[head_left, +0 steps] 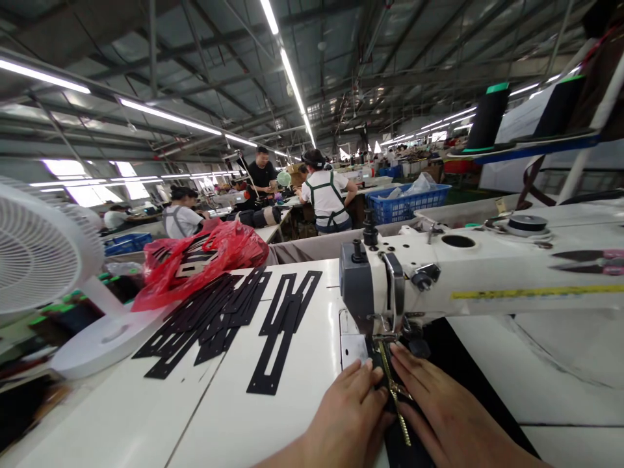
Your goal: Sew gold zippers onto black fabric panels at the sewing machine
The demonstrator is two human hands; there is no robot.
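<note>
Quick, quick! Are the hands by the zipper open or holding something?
Left hand: on the black fabric beside the gold zipper; can't tell if gripping.
Right hand: fingers outstretched at the zipper's other side; grip unclear.

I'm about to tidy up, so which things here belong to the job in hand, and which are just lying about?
Likely the job:
zip, between left hand and right hand
black cloth
machine
black frames, probably

Seemingly just lying about:
snips, on the machine
fan
blue basket
red bag, contents unclear
</note>
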